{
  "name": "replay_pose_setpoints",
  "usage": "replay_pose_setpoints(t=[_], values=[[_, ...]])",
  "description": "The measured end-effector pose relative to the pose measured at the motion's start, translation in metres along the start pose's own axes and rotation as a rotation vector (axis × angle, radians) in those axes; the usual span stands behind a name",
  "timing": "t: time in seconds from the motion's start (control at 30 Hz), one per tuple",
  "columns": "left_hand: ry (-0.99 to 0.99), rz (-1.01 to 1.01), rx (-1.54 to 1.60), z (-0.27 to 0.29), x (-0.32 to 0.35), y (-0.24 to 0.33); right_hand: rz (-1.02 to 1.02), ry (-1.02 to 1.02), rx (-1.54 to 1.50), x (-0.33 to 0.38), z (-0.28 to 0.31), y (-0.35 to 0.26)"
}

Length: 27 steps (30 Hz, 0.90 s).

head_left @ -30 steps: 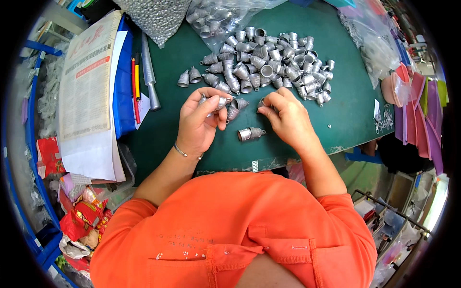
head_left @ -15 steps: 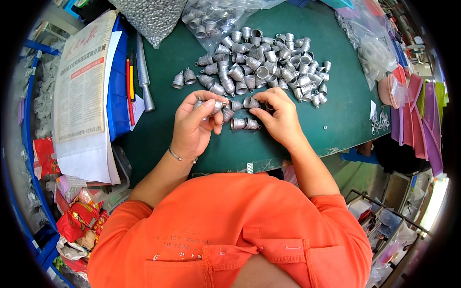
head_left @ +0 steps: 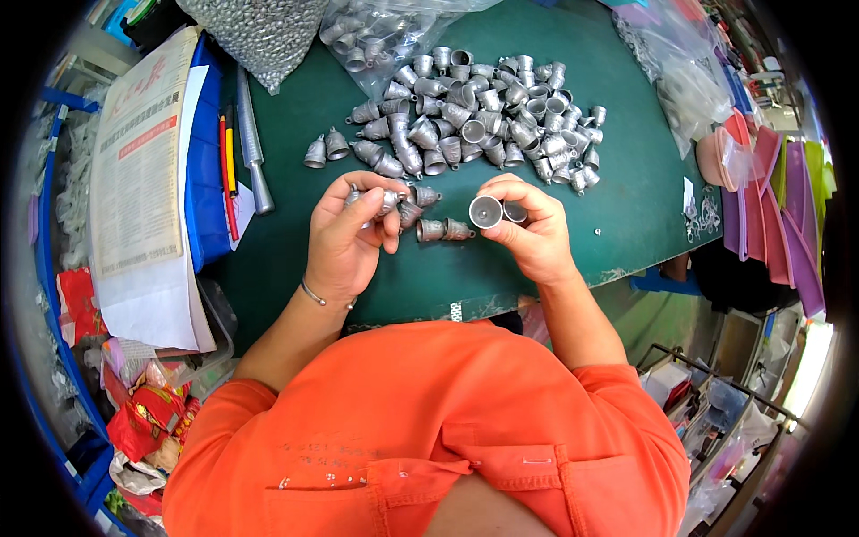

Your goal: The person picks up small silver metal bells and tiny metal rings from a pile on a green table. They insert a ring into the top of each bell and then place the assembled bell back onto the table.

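Currently I am pinching a grey metal cup (head_left: 486,211) in my right hand (head_left: 528,234), mouth tilted up for inspection; my left hand (head_left: 347,240) is pinching a small bell-shaped piece (head_left: 386,200) at frame centre.

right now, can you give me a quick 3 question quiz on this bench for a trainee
1. True or false: the right hand holds a small metal bell with its open mouth toward the camera.
2. What lies between the newspaper and the pile of bells? A) scissors B) pens and a metal rod C) a phone
3. Fill in: the green mat lies on the ____.

Key: 1 true; 2 B; 3 table
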<state>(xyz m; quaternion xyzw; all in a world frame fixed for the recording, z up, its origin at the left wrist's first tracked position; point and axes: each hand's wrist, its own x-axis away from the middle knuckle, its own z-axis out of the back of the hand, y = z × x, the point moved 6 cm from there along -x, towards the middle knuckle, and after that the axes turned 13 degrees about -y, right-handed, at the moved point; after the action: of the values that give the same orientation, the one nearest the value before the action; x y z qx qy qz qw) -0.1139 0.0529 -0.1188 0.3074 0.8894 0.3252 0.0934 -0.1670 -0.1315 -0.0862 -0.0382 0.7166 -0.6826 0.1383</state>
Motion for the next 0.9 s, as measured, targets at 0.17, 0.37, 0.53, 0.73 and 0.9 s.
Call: replay_pose_setpoints(t=[0.17,0.37,0.53,0.73,0.9], values=[[-0.005,-0.001,0.006,0.0,-0.001,-0.001,-0.144,0.0,-0.294,0.012,0.002,0.016],[-0.017,-0.006,0.006,0.001,-0.001,-0.001,-0.069,-0.145,-0.984,0.009,-0.009,0.015],[-0.029,-0.019,-0.007,0.0,0.0,0.0,-0.026,-0.076,-0.824,0.007,-0.001,0.011],[-0.019,-0.011,-0.003,0.001,0.0,0.0,-0.221,-0.161,0.75,-0.003,-0.022,-0.008],[-0.012,-0.005,-0.018,0.002,-0.001,-0.001,-0.214,-0.104,0.717,0.002,-0.012,0.003]])
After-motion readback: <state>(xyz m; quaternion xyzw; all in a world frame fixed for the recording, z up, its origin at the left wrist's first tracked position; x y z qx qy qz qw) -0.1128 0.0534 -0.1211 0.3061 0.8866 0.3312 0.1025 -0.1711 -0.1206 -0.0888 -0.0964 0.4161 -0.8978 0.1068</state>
